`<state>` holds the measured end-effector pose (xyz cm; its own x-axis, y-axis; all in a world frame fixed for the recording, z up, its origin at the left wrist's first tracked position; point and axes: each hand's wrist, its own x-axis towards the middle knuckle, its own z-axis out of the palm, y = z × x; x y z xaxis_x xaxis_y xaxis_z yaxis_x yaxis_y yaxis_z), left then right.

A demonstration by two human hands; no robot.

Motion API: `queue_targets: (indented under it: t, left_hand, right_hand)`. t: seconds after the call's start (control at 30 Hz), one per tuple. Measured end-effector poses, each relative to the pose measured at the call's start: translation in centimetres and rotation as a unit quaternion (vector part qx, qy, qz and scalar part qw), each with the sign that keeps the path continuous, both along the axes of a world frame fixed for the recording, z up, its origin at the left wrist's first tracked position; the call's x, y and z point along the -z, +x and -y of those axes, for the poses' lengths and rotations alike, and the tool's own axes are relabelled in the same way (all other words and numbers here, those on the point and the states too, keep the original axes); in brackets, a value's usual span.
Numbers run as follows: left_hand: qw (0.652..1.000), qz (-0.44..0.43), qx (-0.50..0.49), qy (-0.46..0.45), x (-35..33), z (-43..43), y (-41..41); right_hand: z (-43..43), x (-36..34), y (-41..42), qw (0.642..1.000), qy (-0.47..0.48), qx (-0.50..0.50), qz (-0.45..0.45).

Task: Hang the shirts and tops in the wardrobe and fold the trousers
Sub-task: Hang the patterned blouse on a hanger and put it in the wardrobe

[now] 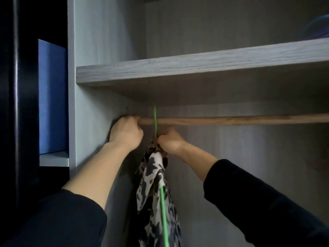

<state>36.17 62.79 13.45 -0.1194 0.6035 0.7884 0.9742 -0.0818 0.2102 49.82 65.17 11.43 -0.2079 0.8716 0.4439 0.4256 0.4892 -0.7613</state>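
- left hand [125,133]: fingers curled round the very left end of the wooden rail [231,120], right up against the wardrobe's side wall [92,97]
- right hand [169,141]: just under the rail, clenched on the neck of the green hanger [155,125], with fabric bunched in the grip too
- the hanger's hook crosses the rail just beside the left hand
- black-and-white patterned top [154,175] hangs straight down from the right hand, near the wardrobe's left side
- grey shelf [195,68] sits right above the rail
- blue box [52,97] sits in the next compartment to the left

A home, likely a bedroom: a grey wardrobe [106,41] with a shelf [195,66], a wooden rail [231,120] and a hung top [156,184].
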Motion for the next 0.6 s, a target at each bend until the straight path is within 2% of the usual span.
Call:
queue_targets:
  t: [0.27, 0.5, 0.6]
  left_hand:
    - [1.000, -0.016, -0.005, -0.005, -1.0, 0.2, 0.0]
    - [0.999, -0.025, -0.002, -0.025, -0.8, 0.1, -0.2]
    - [0.999, -0.012, 0.005, -0.043, -0.7, 0.2, 0.1]
  right_hand:
    - [-2.7, 2.6, -3.8, 0.998, -0.029, -0.052, -0.003]
    - [-2.0, 3.4, -2.4, 0.996, 0.045, -0.075, 0.013]
    - [-1.2, 3.9, 1.2, 0.994, 0.071, -0.047, 0.073]
